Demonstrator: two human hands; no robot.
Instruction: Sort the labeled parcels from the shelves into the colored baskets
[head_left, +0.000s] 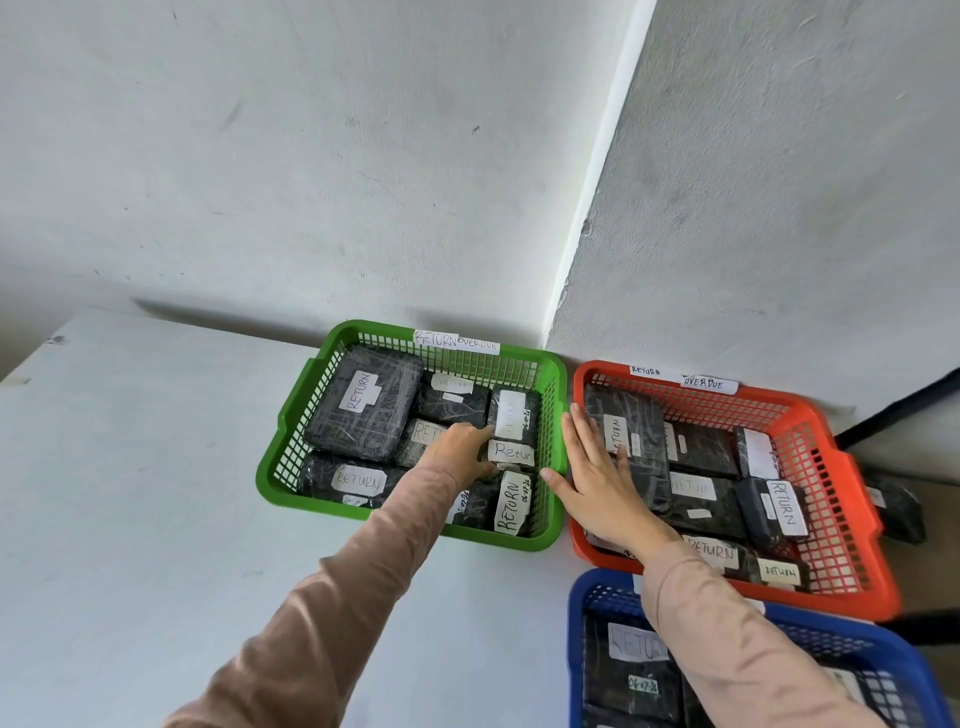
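A green basket (291, 447) stands in the corner, holding several black wrapped parcels with white "RETURN" labels. My left hand (460, 449) reaches into it, fingers curled round a small parcel labelled "Return" (511, 453). To its right an orange basket (852, 499) holds several more labelled parcels. My right hand (597, 475) lies flat with straight fingers over the orange basket's left rim, resting against a black parcel (631, 415). A blue basket (582, 623) at the lower right also contains parcels, partly hidden by my right sleeve.
The baskets sit on a white table (130, 493) against two white walls meeting in a corner. Paper tags reading "RETURN" and "OVERDUE" are stuck on the green and orange back rims. One black parcel (896, 506) lies outside, right of the orange basket.
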